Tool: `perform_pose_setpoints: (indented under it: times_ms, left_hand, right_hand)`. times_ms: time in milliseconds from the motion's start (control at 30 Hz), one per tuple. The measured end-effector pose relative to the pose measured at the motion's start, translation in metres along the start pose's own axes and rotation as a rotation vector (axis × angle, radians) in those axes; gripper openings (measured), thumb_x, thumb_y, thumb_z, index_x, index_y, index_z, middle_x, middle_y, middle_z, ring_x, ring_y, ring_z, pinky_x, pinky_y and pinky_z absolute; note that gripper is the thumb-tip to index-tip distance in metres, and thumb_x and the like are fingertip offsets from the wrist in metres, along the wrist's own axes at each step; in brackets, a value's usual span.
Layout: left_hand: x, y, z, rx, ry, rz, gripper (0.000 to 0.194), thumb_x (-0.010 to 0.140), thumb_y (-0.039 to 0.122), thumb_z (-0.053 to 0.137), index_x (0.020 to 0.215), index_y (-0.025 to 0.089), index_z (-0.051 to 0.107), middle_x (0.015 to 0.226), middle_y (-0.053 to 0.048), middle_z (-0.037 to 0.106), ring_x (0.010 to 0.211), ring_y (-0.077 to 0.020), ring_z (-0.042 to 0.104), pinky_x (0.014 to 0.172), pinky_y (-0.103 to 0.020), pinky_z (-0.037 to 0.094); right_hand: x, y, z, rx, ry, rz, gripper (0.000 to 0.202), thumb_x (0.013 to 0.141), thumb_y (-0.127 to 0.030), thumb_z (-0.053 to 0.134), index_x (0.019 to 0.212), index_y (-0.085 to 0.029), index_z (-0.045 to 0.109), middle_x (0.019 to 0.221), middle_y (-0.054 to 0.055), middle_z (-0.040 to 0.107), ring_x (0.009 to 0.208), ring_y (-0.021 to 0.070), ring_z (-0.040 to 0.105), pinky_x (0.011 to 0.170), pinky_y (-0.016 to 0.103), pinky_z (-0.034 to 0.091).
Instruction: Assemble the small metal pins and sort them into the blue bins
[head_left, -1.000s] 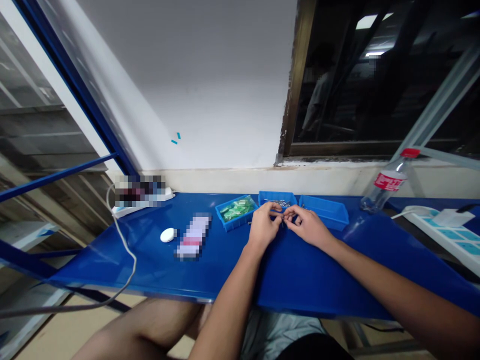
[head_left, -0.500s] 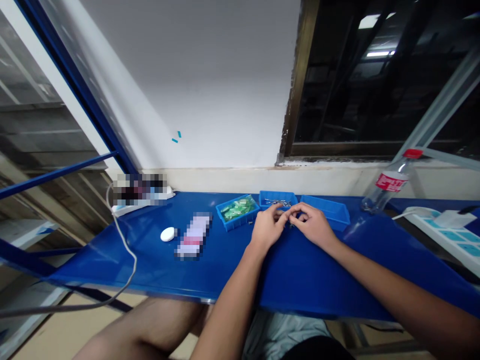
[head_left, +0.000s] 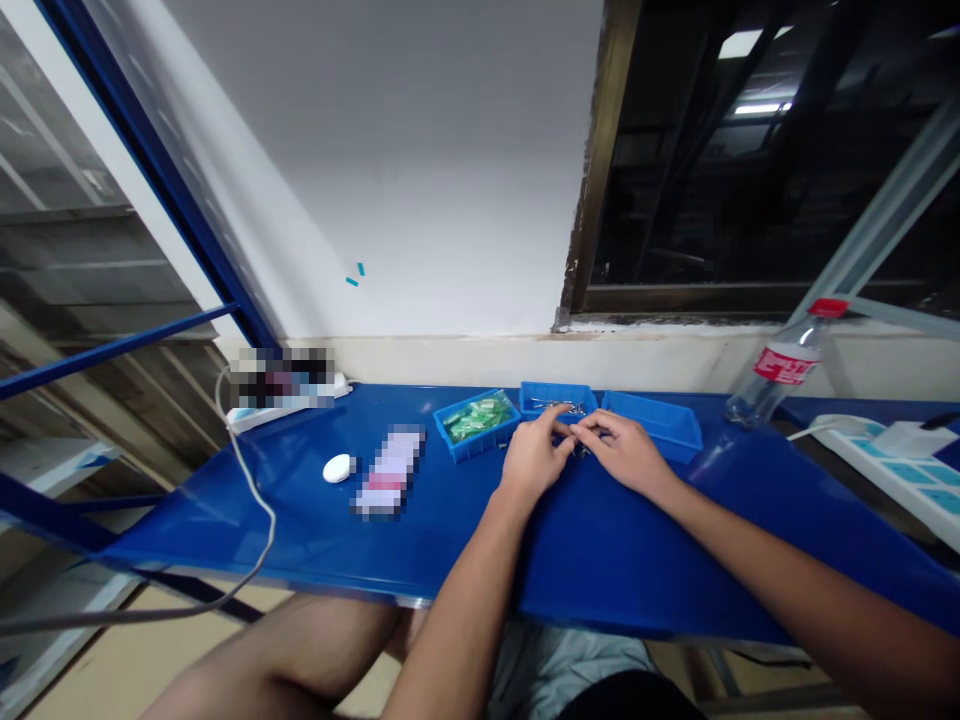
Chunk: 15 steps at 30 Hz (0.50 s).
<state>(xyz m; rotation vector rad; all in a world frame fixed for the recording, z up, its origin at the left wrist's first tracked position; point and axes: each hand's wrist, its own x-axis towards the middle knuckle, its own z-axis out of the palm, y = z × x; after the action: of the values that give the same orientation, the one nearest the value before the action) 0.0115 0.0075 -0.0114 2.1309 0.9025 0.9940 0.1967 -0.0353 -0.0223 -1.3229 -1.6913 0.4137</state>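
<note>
My left hand (head_left: 537, 450) and my right hand (head_left: 619, 446) meet over the blue table, fingertips close together. Both are closed in a pinch; whatever sits between the fingers is too small to make out. Just behind them stands a blue bin (head_left: 556, 394) with thin metal screw-like pieces (head_left: 559, 407) in it. Left of my left hand, a second blue bin (head_left: 459, 452) holds several small green pieces (head_left: 480, 416). A third blue bin (head_left: 675, 428) lies behind my right hand, partly covered by it. A few tiny metal bits (head_left: 583, 452) show below my fingers.
A white round case (head_left: 337, 468) and a blurred-out phone-like object (head_left: 390, 472) lie to the left on the table (head_left: 300, 535). At the right are a plastic bottle (head_left: 784, 365) with a red cap and a power strip (head_left: 904, 470). A grey cable (head_left: 262, 500) hangs over the left edge.
My right hand's fingers have drawn in and flattened slightly towards the left fingertips. My left hand stays almost in place, and the bins have not moved.
</note>
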Motion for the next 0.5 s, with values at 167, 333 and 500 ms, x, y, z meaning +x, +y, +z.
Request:
perform_pose_setpoints:
  times_ms: [167, 333, 500]
  left_hand:
    - [0.0019, 0.005, -0.0008, -0.121, 0.073, 0.03, 0.044, 0.094, 0.018, 0.068, 0.137, 0.023, 0.063, 0.101, -0.002, 0.082, 0.093, -0.0191, 0.077, 0.091, -0.032, 0.061]
    - [0.005, 0.0034, -0.0001, -0.27, 0.165, -0.033, 0.041, 0.091, 0.018, 0.072, 0.132, 0.02, 0.064, 0.101, -0.003, 0.081, 0.087, -0.0166, 0.076, 0.085, -0.03, 0.061]
    - [0.0073, -0.0017, 0.0019, -0.426, 0.158, -0.046, 0.043, 0.09, 0.02, 0.076, 0.131, 0.018, 0.064, 0.098, -0.005, 0.081, 0.087, -0.0171, 0.077, 0.085, -0.03, 0.062]
  right_hand:
    - [-0.0001, -0.0019, -0.0031, 0.143, 0.044, 0.115, 0.038, 0.096, -0.057, 0.063, 0.094, -0.02, 0.074, 0.08, 0.005, 0.073, 0.07, 0.0209, 0.066, 0.067, 0.033, 0.056]
    - [-0.0014, -0.0009, -0.0022, 0.202, 0.014, 0.159, 0.04, 0.095, -0.057, 0.064, 0.102, -0.019, 0.075, 0.079, 0.004, 0.072, 0.065, 0.0179, 0.065, 0.065, 0.031, 0.055]
    - [-0.0014, 0.0023, 0.0013, 0.192, -0.079, 0.108, 0.037, 0.093, -0.055, 0.066, 0.099, -0.02, 0.077, 0.083, 0.004, 0.074, 0.072, 0.0191, 0.068, 0.073, 0.033, 0.058]
